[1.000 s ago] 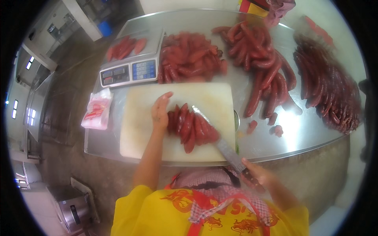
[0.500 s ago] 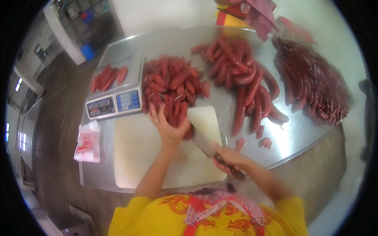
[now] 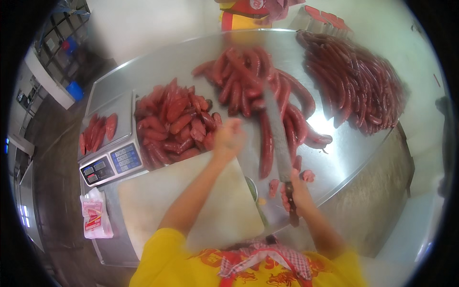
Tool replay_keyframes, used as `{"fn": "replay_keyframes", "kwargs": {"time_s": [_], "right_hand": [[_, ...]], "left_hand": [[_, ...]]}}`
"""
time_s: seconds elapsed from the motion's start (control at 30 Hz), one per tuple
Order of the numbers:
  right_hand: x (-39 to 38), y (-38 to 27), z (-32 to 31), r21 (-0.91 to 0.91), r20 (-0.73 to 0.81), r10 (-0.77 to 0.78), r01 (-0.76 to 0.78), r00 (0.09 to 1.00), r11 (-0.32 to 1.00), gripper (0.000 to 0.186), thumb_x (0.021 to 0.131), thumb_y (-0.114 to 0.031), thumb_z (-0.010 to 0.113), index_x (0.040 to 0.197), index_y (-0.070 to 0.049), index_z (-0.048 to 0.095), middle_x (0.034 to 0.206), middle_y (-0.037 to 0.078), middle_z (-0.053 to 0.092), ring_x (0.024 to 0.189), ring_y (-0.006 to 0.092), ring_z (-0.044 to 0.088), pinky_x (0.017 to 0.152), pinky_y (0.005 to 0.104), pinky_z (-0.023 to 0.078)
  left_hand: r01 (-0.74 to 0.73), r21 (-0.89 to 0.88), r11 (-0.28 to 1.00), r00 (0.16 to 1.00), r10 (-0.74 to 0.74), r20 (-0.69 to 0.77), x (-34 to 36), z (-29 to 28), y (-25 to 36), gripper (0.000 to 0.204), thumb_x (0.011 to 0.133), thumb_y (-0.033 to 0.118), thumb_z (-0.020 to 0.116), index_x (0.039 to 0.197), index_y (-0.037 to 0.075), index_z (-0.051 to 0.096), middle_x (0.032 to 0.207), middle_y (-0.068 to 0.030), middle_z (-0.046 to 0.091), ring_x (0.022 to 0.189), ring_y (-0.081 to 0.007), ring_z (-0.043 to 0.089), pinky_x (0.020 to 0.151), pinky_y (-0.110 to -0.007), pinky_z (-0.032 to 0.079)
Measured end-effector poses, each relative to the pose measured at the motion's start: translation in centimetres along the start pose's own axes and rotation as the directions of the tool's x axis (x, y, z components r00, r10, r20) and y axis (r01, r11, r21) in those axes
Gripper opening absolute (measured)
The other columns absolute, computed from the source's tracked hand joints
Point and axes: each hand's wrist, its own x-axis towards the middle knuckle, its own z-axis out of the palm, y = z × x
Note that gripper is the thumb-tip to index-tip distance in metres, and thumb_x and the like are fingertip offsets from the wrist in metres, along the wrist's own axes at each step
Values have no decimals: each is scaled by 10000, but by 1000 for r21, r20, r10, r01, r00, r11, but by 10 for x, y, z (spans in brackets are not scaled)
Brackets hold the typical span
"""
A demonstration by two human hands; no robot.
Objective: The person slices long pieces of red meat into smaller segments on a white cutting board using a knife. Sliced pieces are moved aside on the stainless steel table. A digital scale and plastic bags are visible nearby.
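In my right hand (image 3: 299,193), closed round its dark handle, is a long knife (image 3: 278,134). The blade points up and away, over the long red sausages (image 3: 265,143) in the middle of the table. My left hand (image 3: 228,138) hovers by the right side of a heap of shorter sausage pieces (image 3: 174,119), past the far edge of the white cutting board (image 3: 186,205). Motion smears its fingers, so their grip is unclear. Small sausage scraps (image 3: 307,176) lie close to the knife hand.
At the left, a scale (image 3: 111,162) bears several sausage pieces (image 3: 98,131). A packet of plastic bags (image 3: 95,213) lies before it. Dark sausages (image 3: 354,81) are heaped at the far right of the steel table (image 3: 158,60). A round metal rim (image 3: 251,187) shows beside the board.
My left hand has left the sausage pieces at the board's far edge and moved right. The knife has swung up from the board over the long sausages. The view has shifted right.
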Motion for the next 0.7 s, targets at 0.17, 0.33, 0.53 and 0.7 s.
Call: {"fn": "replay_keyframes", "kwargs": {"time_s": [0.17, 0.33, 0.53, 0.7], "right_hand": [[-35, 14, -41, 80, -138, -112, 124, 984, 989, 751, 894, -751, 354, 745, -36, 530, 528, 60, 489, 382, 163, 458, 361, 304, 379], [-62, 41, -60, 92, -161, -145, 161, 976, 983, 760, 897, -744, 364, 756, -20, 548, 526, 67, 490, 388, 161, 466, 361, 303, 382], [-73, 50, -62, 54, -131, -154, 162, 979, 985, 749, 913, -718, 369, 752, -11, 558, 527, 68, 498, 390, 156, 467, 361, 303, 380], [-68, 33, -43, -53, 13, -197, 197, 980, 979, 725, 937, -686, 332, 724, -27, 547, 514, 65, 478, 387, 162, 460, 373, 293, 362]], "left_hand": [[40, 417, 908, 986, -104, 131, -16, 113, 10, 697, 655, 135, 782, 1226, -54, 429, 1119, -301, 572, 1057, -450, 570, 919, -454, 477], [205, 506, 838, 872, -391, 293, 14, 91, 27, 536, 733, 289, 679, 1128, -58, 574, 1091, -261, 632, 1039, -386, 619, 930, -412, 475], [299, 320, 899, 900, -377, 219, -19, -16, 84, 413, 698, 264, 680, 979, -36, 652, 881, -197, 681, 882, -296, 668, 775, -368, 503], [129, 325, 937, 935, -224, 276, -122, -111, 126, 443, 775, 363, 775, 976, -10, 648, 809, -126, 634, 743, -184, 586, 706, -335, 476]]}}
